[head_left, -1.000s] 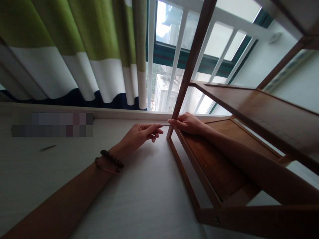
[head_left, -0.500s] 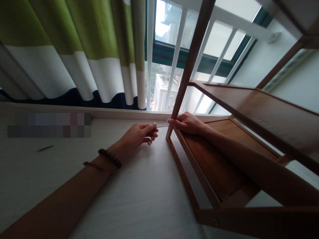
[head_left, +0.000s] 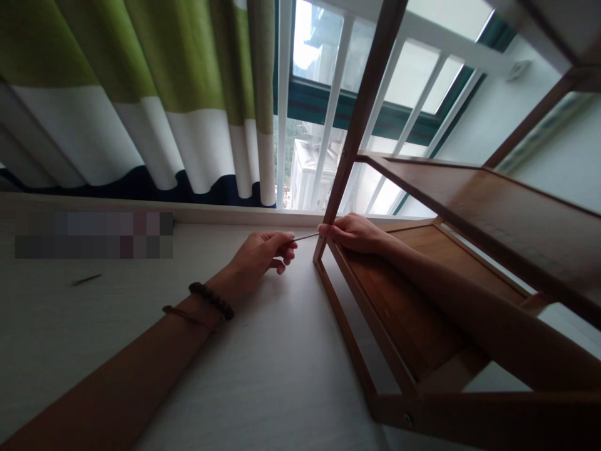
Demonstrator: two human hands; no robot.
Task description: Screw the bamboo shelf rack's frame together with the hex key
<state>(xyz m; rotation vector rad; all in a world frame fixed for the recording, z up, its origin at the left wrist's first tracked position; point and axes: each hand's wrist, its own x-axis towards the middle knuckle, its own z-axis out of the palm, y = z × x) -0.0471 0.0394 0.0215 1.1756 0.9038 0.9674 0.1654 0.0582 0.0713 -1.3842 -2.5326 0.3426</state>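
Observation:
A brown wooden shelf rack (head_left: 413,313) stands on a pale tabletop (head_left: 263,369) by the window. My right hand (head_left: 353,233) reaches through the frame and grips its upright post at the lower far corner. My left hand (head_left: 261,255), with bead bracelets on the wrist, pinches a thin metal tool (head_left: 305,237) whose tip points at that same corner joint. The two hands sit a few centimetres apart.
A green, white and navy curtain (head_left: 141,106) hangs at the left behind the table. White window bars (head_left: 331,113) stand behind the rack. A small dark thin object (head_left: 87,279) lies on the table at the left. A higher shelf board (head_left: 493,207) juts out at the right.
My left hand has drawn back slightly to the left, and the thin tool now shows between its fingers and the post. The right hand and the rack have stayed put.

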